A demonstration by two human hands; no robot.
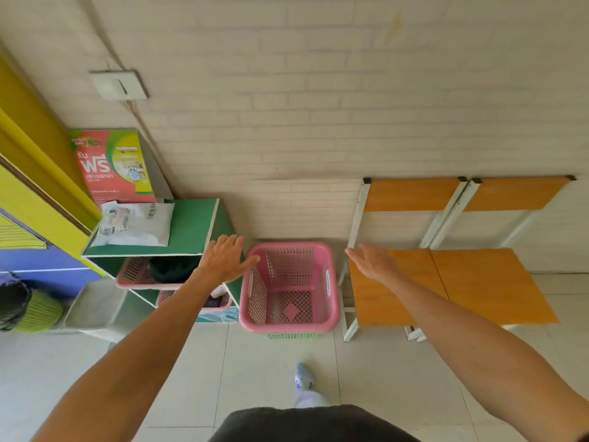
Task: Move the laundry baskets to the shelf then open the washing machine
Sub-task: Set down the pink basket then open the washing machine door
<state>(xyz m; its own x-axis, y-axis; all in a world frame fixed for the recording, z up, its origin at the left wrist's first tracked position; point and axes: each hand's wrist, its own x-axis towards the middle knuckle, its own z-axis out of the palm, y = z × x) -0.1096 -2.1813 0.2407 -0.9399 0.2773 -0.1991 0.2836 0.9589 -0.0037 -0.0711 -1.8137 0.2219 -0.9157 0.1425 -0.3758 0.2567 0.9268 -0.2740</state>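
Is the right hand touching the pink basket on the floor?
Apart. The head view shows the right hand open over the orange bench, with a clear gap to the pink basket.

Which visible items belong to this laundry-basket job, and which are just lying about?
Job: pink basket on the floor, green basket under it, green shelf, both hands.
Lying about: white parcel, poster, orange benches, bin.

Your pink basket (289, 287) stands on the floor in a narrow slot: the green shelf (194, 224) just beside it on your left, the white leg of the orange chairs (446, 282) close on your right. Its top lies open to both hands. The shelf's upper compartments already hold pink baskets (134, 272).
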